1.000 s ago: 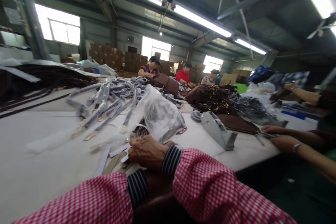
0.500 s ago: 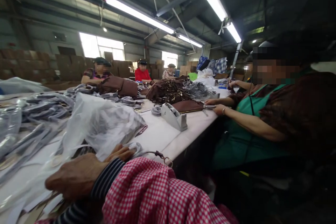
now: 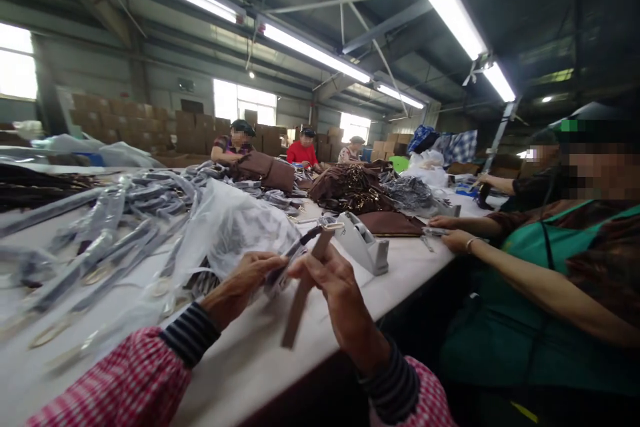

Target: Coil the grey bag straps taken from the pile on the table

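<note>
My left hand [image 3: 250, 279] pinches a dark strap [image 3: 277, 275] that is partly covered in greyish wrapping. Close beside it, my right hand [image 3: 337, 293] is closed around a flat brown strip [image 3: 295, 317], whose lower end points down over the table. The strap curves up behind the strip to a metal buckle [image 3: 333, 227] above my right fingers. Whether my right fingers also grip the strap is hidden. A bulging clear plastic bag [image 3: 235, 220] lies just beyond my left hand, and a grey tape dispenser [image 3: 367, 247] stands beyond my right.
Many plastic-wrapped straps [image 3: 120, 220] spread over the left of the white table [image 3: 220, 387]. Brown bags [image 3: 345, 187] with metal fittings are heaped further back. At the right, a co-worker in a green apron [image 3: 530, 293] handles a brown bag [image 3: 390, 223]. More people sit across the table.
My right arm, which reached across to the lower left, has drawn back to the right with a brown strip. Both hands are now together, with the strap raised. The view has turned left.
</note>
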Demonstrator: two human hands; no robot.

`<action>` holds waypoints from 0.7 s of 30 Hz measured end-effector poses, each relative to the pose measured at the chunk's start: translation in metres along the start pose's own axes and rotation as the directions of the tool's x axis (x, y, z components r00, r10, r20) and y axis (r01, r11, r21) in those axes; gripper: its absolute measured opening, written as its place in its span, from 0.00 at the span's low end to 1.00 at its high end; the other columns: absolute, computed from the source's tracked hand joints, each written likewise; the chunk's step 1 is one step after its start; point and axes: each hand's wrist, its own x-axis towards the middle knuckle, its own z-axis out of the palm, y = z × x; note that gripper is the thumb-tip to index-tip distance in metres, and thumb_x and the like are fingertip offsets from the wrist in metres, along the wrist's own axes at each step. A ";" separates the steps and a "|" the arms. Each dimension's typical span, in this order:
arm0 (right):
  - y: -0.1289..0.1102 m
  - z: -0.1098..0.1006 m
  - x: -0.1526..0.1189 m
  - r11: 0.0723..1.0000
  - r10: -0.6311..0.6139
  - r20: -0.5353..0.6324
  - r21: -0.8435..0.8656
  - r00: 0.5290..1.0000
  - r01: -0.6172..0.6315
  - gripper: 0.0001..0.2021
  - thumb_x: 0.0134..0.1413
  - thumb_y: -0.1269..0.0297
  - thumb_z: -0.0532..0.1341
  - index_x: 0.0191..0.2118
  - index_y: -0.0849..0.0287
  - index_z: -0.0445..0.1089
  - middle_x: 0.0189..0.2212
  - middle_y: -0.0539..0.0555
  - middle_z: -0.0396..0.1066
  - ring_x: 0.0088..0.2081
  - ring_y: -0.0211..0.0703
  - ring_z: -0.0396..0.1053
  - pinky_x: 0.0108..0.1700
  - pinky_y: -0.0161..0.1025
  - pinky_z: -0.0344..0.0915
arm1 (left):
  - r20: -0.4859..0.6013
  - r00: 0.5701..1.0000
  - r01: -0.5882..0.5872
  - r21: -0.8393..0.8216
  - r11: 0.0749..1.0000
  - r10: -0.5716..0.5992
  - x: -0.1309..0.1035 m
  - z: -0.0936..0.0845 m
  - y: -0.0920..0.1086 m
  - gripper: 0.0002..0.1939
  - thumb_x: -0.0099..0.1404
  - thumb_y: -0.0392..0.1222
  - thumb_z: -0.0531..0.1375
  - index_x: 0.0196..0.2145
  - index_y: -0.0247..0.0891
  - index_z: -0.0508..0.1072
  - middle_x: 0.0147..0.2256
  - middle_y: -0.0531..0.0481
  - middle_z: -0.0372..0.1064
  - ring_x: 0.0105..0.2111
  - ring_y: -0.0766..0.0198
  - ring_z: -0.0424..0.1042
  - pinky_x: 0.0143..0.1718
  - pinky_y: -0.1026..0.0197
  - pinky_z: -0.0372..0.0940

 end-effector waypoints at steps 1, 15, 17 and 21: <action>0.004 -0.013 -0.006 0.997 0.076 0.032 0.017 0.997 -0.077 0.13 0.65 0.53 0.62 0.41 0.60 0.72 0.31 0.53 0.76 0.32 0.40 0.69 0.37 0.36 0.64 | 0.019 1.000 0.017 -0.035 0.999 -0.016 0.001 0.001 0.002 0.23 0.65 0.59 0.64 0.29 0.33 0.77 0.28 0.48 0.74 0.28 0.62 0.70 0.31 0.61 0.64; 0.051 -0.038 -0.015 0.870 0.489 0.120 -0.134 0.864 -0.474 0.18 0.50 0.49 0.65 0.27 0.63 0.74 0.11 0.47 0.64 0.13 0.32 0.54 0.18 0.33 0.46 | 0.236 0.971 0.040 -0.292 0.956 0.032 -0.009 -0.002 0.014 0.21 0.66 0.54 0.65 0.33 0.30 0.82 0.31 0.42 0.78 0.29 0.60 0.70 0.33 0.60 0.61; 0.052 -0.032 -0.009 0.874 0.471 0.082 -0.181 0.878 -0.451 0.16 0.50 0.52 0.64 0.25 0.62 0.72 0.10 0.47 0.63 0.12 0.33 0.55 0.18 0.33 0.46 | 0.261 0.965 0.033 -0.265 0.964 0.039 -0.011 0.000 0.017 0.21 0.66 0.55 0.65 0.32 0.30 0.81 0.30 0.41 0.78 0.28 0.60 0.71 0.33 0.60 0.61; 0.053 -0.023 0.000 0.921 0.357 0.056 -0.187 0.932 -0.341 0.13 0.51 0.57 0.62 0.24 0.62 0.72 0.13 0.48 0.65 0.13 0.33 0.58 0.18 0.33 0.49 | 0.286 0.957 0.019 -0.221 0.975 0.046 -0.018 0.008 0.025 0.22 0.63 0.56 0.66 0.31 0.30 0.81 0.29 0.42 0.78 0.27 0.61 0.69 0.31 0.61 0.58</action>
